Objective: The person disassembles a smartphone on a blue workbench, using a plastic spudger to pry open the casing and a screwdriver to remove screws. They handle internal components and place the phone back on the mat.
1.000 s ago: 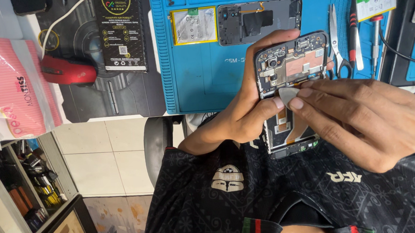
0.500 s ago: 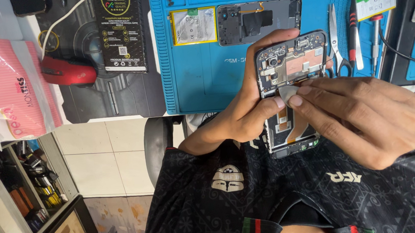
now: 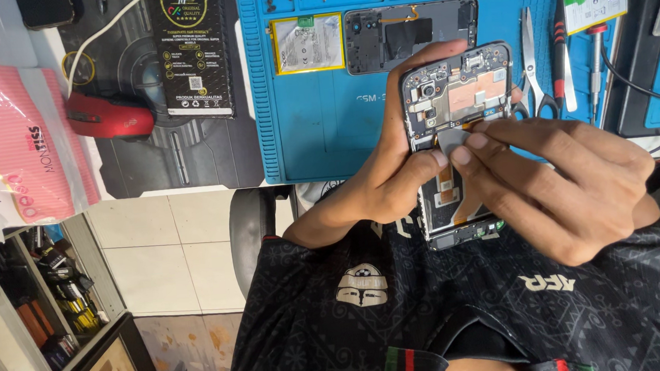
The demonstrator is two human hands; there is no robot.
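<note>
Opened black smartphone with exposed circuit board and copper shielding (image 3: 459, 91): held upright above the desk edge, gripped from the side by the left hand (image 3: 391, 177). Right hand (image 3: 570, 180): fingertips (image 3: 463, 153) pinched together on a small grey tab at the phone's middle. Blue silicone work mat (image 3: 318, 124) on the desk: carries a flat yellow-edged battery (image 3: 308, 44), a detached black back cover (image 3: 412, 34), and scissors (image 3: 532, 63). Beside the mat: red computer mouse (image 3: 104, 116), pink tissue packet (image 3: 13, 142).
</note>
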